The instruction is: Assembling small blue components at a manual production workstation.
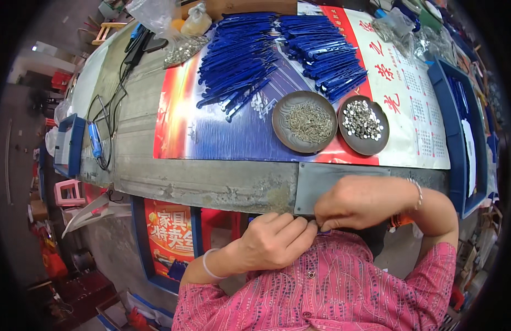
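At the table's front edge, close to my chest, my left hand (278, 240) is closed with its fingers curled. My right hand (359, 203) is beside it, thumb and fingers pinched together, slightly blurred. Their fingertips almost meet; whatever they hold is hidden behind the knuckles. A grey plate (310, 187) lies flat on the table edge by my right hand. Beyond it stand a dark round dish of small metal pins (309, 122) and a second dish of small silver discs (363, 121). Two piles of blue metal strips (239, 55) (324, 52) lie farther back.
A printed poster sheet (211, 135) covers the table's middle. Plastic bags (184, 49), one with silver pieces, sit at the back left. A blue tray (459, 138) stands at the right edge. A blue-handled tool (94, 138) with a cable lies left. Below is a blue crate (139, 237).
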### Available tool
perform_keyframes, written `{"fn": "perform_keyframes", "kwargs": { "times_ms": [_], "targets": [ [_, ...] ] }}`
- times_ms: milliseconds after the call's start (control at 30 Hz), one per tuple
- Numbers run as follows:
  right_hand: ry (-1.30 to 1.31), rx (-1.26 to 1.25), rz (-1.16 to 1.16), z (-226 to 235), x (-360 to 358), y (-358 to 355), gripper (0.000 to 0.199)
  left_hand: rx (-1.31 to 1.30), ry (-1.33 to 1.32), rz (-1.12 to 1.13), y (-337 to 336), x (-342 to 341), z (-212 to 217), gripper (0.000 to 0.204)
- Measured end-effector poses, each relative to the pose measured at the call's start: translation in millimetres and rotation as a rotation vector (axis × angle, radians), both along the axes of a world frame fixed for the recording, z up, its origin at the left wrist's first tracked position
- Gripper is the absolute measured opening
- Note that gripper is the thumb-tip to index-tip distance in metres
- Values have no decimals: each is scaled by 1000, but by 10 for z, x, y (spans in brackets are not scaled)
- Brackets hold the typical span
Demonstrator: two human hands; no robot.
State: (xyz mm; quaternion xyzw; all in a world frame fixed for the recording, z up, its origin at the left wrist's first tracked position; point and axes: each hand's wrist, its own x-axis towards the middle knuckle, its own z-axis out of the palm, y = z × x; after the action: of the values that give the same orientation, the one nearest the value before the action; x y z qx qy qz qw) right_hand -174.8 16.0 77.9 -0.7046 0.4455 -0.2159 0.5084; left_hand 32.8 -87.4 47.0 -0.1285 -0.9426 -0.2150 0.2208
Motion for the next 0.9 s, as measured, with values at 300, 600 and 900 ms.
{"fn": "perform_keyframes", "kwargs": {
  "times_ms": [300,600,900],
  "targets": [
    [256,-240,-334,-11,144,119,17,-88,38,99,-129,-102,-26,23],
    [564,-755,-354,39,253,234,21,-30,17,112,-150,-94,94,22],
    [446,-703,-525,-55,288,237,27,209,-5,204,-55,-148,18,37]
  ]
}}
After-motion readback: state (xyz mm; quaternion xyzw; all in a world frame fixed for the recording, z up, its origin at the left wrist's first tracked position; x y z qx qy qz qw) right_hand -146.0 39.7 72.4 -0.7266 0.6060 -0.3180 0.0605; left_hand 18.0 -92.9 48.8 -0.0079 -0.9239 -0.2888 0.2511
